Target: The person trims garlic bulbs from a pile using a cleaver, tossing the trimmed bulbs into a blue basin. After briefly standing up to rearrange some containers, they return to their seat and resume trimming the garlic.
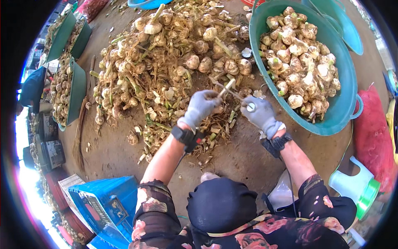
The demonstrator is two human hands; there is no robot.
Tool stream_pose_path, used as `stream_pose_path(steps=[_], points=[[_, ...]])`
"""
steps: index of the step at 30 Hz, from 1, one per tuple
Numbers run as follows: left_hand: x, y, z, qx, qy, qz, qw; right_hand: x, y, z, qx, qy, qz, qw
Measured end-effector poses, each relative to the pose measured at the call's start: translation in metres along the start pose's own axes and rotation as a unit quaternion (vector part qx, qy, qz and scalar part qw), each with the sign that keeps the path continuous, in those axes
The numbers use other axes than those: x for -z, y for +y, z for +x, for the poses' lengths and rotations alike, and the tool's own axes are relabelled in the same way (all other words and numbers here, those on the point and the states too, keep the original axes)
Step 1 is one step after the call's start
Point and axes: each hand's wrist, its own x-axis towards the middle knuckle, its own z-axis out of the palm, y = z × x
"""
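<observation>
Remotely, I saw the left hand (201, 108) pinching a stem (226, 87) between both hands, the right hand (260, 113) gripping a thin tool (235, 96); garlic (192, 61) lay at 11 o'clock, a tub (348, 95) at 2.

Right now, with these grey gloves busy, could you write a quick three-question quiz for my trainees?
1. True or false: the rounded teal plastic tub holds whitish-brown garlic bulbs.
2. Which hand pinches the pale, stick-shaped stalk?
3. Fill in: the slim brown bristle broom lies to the ____ of the loose brown heap of garlic and stalks in the picture.

Key: 1. True. 2. The grey-gloved left hand. 3. Left.
</observation>
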Motion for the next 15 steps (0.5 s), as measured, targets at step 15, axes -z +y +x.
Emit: stream_pose_path(steps=[15], points=[[0.004,-0.043,-0.071,0.013,0.055,-0.413,0.909,0.020,0.111,-0.017,-0.130,-0.087,-0.054,0.986]])
